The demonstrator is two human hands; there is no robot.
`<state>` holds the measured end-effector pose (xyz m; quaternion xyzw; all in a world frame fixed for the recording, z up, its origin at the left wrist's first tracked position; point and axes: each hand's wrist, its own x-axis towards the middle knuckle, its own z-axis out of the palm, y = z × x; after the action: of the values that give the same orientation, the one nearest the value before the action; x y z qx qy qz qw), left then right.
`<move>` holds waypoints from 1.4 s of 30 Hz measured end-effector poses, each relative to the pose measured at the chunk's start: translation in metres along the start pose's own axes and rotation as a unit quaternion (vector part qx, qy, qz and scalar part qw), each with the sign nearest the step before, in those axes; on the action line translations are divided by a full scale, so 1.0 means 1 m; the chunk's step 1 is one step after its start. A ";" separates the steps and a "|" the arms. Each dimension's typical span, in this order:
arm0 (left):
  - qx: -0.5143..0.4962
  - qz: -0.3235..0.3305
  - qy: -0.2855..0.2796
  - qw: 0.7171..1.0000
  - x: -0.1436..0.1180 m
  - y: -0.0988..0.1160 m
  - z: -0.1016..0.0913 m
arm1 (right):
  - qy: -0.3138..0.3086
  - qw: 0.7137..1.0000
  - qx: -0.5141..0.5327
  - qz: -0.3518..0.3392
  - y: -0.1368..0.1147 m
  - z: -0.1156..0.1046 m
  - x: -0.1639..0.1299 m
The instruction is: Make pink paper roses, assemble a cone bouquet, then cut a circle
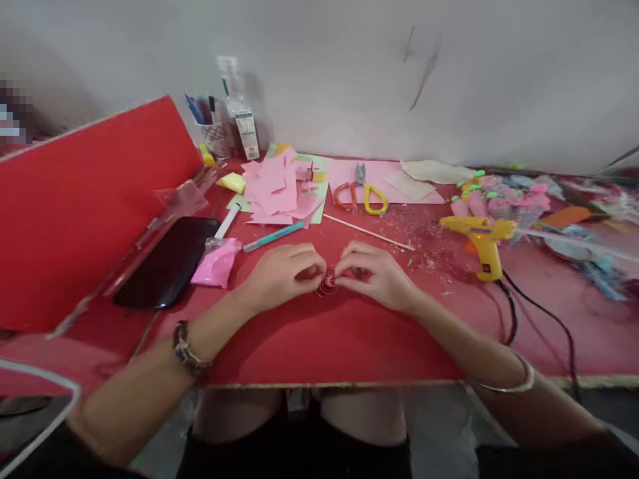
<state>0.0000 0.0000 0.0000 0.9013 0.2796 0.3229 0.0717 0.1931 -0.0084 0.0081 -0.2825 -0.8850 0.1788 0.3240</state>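
Note:
My left hand (287, 276) and my right hand (374, 274) meet over the middle of the red tabletop (329, 346). Both pinch with thumb and fingertips at a small reddish coil of thin looped strands (328, 284). The coil is blurred and partly covered by my fingers, so its material is unclear. To the left of my left hand lies a pink packet (217, 263), with a teal pen (273, 236) just beyond the hand. A thin wooden stick (368, 231) lies beyond my right hand.
A yellow glue gun (482, 239) with a black cord stands at right, near a colourful pile of craft pieces (519, 199). Pliers (360, 189) and cut pink paper (272, 183) lie at the back. A dark phone (172, 263), pen cup (215, 138) and bottle (244, 126) are at left.

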 end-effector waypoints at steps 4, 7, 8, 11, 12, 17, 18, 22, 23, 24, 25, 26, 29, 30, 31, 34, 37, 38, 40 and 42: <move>0.008 -0.004 0.000 1.000 -0.003 0.004 -0.001 | -0.002 1.000 -0.006 -0.006 -0.001 -0.001 -0.002; 0.015 0.000 -0.002 1.000 -0.003 0.006 -0.002 | -0.003 1.000 -0.013 -0.005 -0.002 -0.001 -0.002; 0.020 0.002 -0.003 1.000 -0.003 0.006 -0.002 | -0.003 1.000 -0.014 -0.004 -0.003 -0.001 -0.003; 0.033 0.001 -0.004 0.999 -0.002 0.006 -0.001 | 0.000 1.000 -0.018 0.000 -0.003 0.000 -0.003; 0.034 0.000 -0.004 0.999 -0.002 0.005 -0.001 | 0.000 1.000 -0.020 0.001 -0.003 0.000 -0.003; 0.014 -0.011 -0.001 1.000 -0.003 0.004 -0.001 | -0.005 0.999 -0.032 -0.005 -0.003 0.001 -0.004; 0.010 -0.014 -0.002 1.000 -0.003 0.003 -0.001 | -0.006 0.999 -0.034 -0.007 -0.002 0.001 -0.004; -0.005 -0.017 -0.015 1.000 -0.003 0.001 -0.001 | -0.007 0.999 -0.043 -0.011 -0.003 0.001 -0.003; -0.009 -0.017 -0.020 1.000 -0.003 0.001 -0.001 | -0.007 0.999 -0.045 -0.011 -0.003 0.002 -0.003; -0.013 -0.016 -0.026 0.999 -0.003 0.001 -0.001 | -0.007 0.999 -0.045 -0.012 -0.003 0.002 -0.002; -0.016 -0.016 -0.030 0.999 -0.002 0.001 -0.002 | -0.007 0.999 -0.046 -0.013 -0.003 0.002 -0.002; -0.019 -0.017 -0.034 0.999 -0.002 0.000 -0.002 | -0.007 0.999 -0.046 -0.014 -0.003 0.002 -0.002; -0.026 -0.019 -0.036 0.999 -0.003 0.000 -0.002 | -0.006 0.999 -0.047 -0.014 -0.003 0.003 -0.002; -0.027 -0.018 -0.035 0.999 -0.003 0.000 -0.002 | -0.007 0.999 -0.047 -0.014 -0.003 0.003 -0.002; -0.027 -0.016 -0.034 0.999 -0.003 0.000 -0.002 | -0.008 0.999 -0.047 -0.013 -0.003 0.003 -0.002; -0.027 -0.009 -0.033 0.999 -0.003 0.000 -0.002 | -0.010 0.999 -0.048 -0.010 -0.003 0.003 -0.003; -0.027 -0.003 -0.041 0.999 -0.002 0.000 -0.002 | -0.013 0.999 -0.049 -0.004 -0.002 0.003 -0.003; -0.026 -0.002 -0.041 0.999 -0.003 0.000 -0.001 | -0.012 0.999 -0.049 -0.003 -0.002 0.003 -0.003; -0.025 -0.002 -0.041 0.999 -0.003 0.000 -0.001 | -0.012 0.999 -0.047 -0.001 -0.003 0.003 -0.003; -0.026 -0.003 -0.041 0.999 -0.003 -0.001 -0.001 | -0.013 0.999 -0.047 0.003 -0.003 0.002 -0.002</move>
<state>-0.0023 -0.0007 -0.0012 0.9107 0.2710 0.2927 0.1075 0.1917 -0.0126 0.0067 -0.2974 -0.8959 0.1415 0.2982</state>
